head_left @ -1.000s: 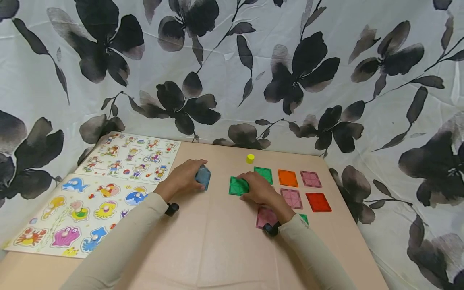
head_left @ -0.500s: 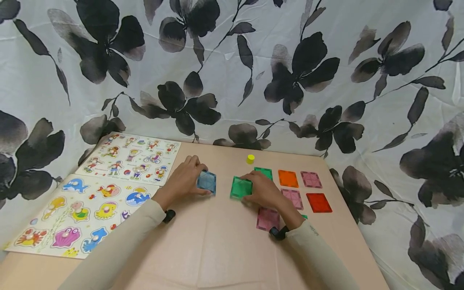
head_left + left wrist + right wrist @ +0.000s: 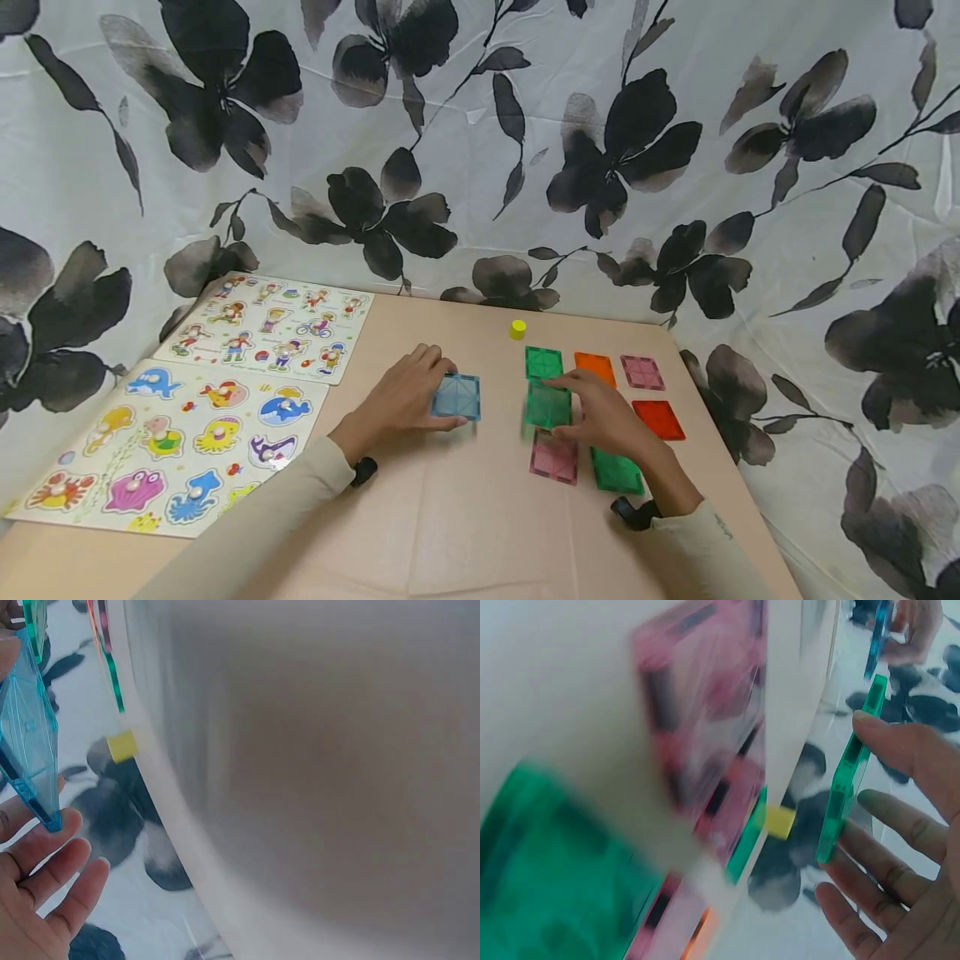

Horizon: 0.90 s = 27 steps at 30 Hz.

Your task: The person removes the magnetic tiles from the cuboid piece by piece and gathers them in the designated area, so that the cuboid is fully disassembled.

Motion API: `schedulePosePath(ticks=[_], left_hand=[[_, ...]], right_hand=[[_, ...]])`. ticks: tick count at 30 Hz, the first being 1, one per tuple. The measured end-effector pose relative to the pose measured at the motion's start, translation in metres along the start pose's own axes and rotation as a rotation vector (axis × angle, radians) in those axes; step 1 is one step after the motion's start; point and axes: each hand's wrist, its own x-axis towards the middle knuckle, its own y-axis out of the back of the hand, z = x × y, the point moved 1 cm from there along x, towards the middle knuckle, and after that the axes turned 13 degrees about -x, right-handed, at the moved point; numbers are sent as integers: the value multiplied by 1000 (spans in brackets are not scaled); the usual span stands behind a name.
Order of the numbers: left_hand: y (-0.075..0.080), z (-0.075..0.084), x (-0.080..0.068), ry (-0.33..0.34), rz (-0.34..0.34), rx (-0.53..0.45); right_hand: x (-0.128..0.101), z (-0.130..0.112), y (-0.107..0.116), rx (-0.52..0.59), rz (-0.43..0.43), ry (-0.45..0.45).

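My left hand (image 3: 408,393) pinches a translucent blue square magnetic tile (image 3: 457,397) by its edges, thumb near me and fingers on the far side. In the left wrist view, that blue tile (image 3: 31,727) is held raised between thumb and fingers. To the right, my right hand (image 3: 611,421) grips a green magnetic tile (image 3: 548,407) between thumb and fingers. The right wrist view shows this green tile (image 3: 851,769) held off the table. Below it lies a pink tile (image 3: 553,457), and a second green tile (image 3: 543,362) lies just beyond.
Around the right hand lie an orange tile (image 3: 596,367), a pink tile (image 3: 642,372), a red tile (image 3: 660,420) and a green tile (image 3: 617,472). A small yellow cylinder (image 3: 517,330) stands near the back edge. Two picture puzzle boards (image 3: 180,454) cover the table's left side.
Both hands have moved right with their tiles: the left brings the blue tile toward the middle, the right carries the green tile back over the tile group.
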Motion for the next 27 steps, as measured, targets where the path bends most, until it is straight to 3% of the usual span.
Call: schedulePosePath(ticks=[7, 12, 21, 27], left_hand=[[-10, 21, 4, -41, -68, 4], [-16, 31, 6, -80, -75, 0], [-30, 36, 7, -72, -146, 12], [-34, 39, 7, -64, -184, 36]], right_hand=[[-35, 36, 6, 4, 25, -4], [-57, 62, 10, -15, 24, -26], [-92, 104, 9, 9, 25, -114], [-110, 125, 7, 2, 47, -116]])
